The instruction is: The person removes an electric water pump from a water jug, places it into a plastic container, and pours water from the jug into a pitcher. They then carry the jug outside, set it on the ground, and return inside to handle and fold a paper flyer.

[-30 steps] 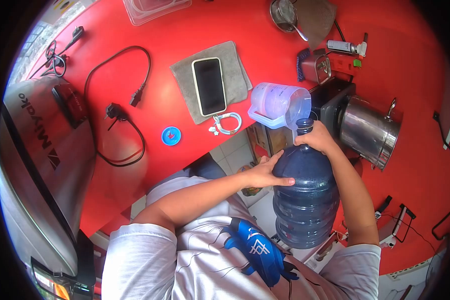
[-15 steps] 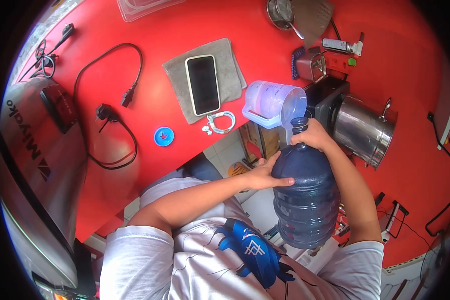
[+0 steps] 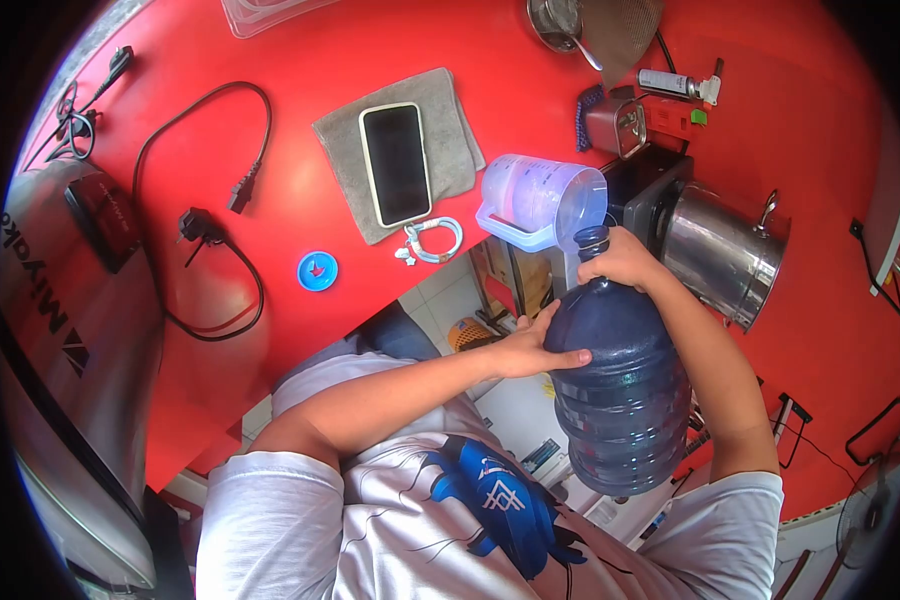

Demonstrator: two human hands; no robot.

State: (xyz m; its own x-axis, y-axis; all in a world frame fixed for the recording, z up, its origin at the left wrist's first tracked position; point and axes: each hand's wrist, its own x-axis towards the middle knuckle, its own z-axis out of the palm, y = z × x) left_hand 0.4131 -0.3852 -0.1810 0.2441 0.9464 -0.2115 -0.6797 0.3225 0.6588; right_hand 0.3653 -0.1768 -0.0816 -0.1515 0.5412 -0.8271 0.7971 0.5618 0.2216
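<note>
A large dark blue water jug is held tilted, its neck up toward a clear measuring pitcher at the table's edge. Wrapped round the jug's neck is my right hand, closed. My left hand rests against the jug's shoulder, thumb and fingers spread apart on its side. The jug's mouth sits close by the pitcher's rim; whether they touch I cannot tell. A blue cap lies on the red table left of the hands.
On the red table a phone lies on a grey cloth. Black power cords spread at left, beside a silver Miyako appliance. A steel pot stands on a black stove at right.
The jug's lower end has swung slightly to the right, while both hands keep their places on it. The whole view has shifted a little.
</note>
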